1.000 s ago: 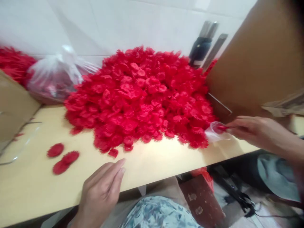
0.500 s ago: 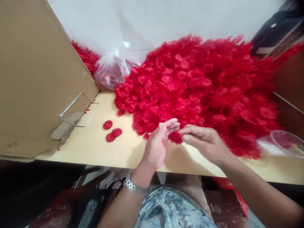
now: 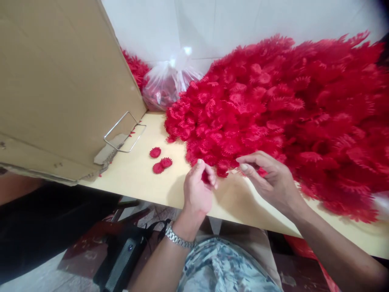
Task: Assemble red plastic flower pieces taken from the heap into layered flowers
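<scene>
My left hand is above the front of the table with its fingers curled. Dark red shows between its thumb and fingers, a small red flower-shaped disc mostly hidden by them. My right hand hovers to the right of it, thumb and index finger a little apart, with no disc visible between their tips. Behind both hands rises a large pile of the same red toothed discs. Three loose discs lie on the table to the left, two of them overlapping.
A cardboard box stands at the left, with a bent wire frame beside its lower edge. A tied clear plastic bag sits against the white wall. The pale tabletop ends close to my body.
The red disc that my right fingers held by my left palm is now within my curled left fingers. My right hand has drawn away to the right. The view has shifted leftward.
</scene>
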Demonstrator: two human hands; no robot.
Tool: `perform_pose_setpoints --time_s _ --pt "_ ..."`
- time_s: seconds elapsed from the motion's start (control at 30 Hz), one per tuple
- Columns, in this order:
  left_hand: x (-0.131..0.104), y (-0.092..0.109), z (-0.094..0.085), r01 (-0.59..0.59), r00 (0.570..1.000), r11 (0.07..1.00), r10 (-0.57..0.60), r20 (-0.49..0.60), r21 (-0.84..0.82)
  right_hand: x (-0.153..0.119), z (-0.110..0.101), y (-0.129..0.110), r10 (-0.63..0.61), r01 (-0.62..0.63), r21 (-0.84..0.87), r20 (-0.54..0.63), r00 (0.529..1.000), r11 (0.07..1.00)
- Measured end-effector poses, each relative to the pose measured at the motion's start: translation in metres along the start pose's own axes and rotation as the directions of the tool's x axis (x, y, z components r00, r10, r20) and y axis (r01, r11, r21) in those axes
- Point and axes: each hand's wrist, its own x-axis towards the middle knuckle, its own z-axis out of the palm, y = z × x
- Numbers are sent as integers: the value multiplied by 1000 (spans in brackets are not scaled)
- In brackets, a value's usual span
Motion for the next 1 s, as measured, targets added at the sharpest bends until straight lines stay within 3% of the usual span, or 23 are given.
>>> perform_pose_setpoints --time_s 0.1,0.27,0.37,0.43,0.6,0.77,0.8,0.87,1.0 --pt "0 0 1 -45 997 999 45 -57 5 -6 -1 -2 -23 22 12 53 998 1000" --pt "1 0 -3 -58 997 998 59 -47 33 4 7 -19 -67 60 103 70 995 993" --pt "-1 -4 2 -133 990 989 135 -29 61 24 27 -37 -87 84 222 3 996 971" --pt "-4 -5 9 -178 984 984 178 -23 -13 39 45 -47 -99 114 264 -68 993 958" --pt "-9 2 15 -189 981 964 195 14 -186 42 81 -65 -66 36 260 107 992 965" --pt "-16 11 10 -204 977 972 209 32 -114 8 78 -85 -119 18 355 263 957 935" --pt "-17 11 12 -293 955 953 295 13 -82 7 76 -87 -135 25 373 270 953 928" --pt "-18 10 17 -356 934 933 357 16 -62 13 73 -87 -126 25 382 243 962 924" --pt "-13 9 25 -345 933 938 345 99 -18 42 75 -72 -95 27 384 160 983 923"
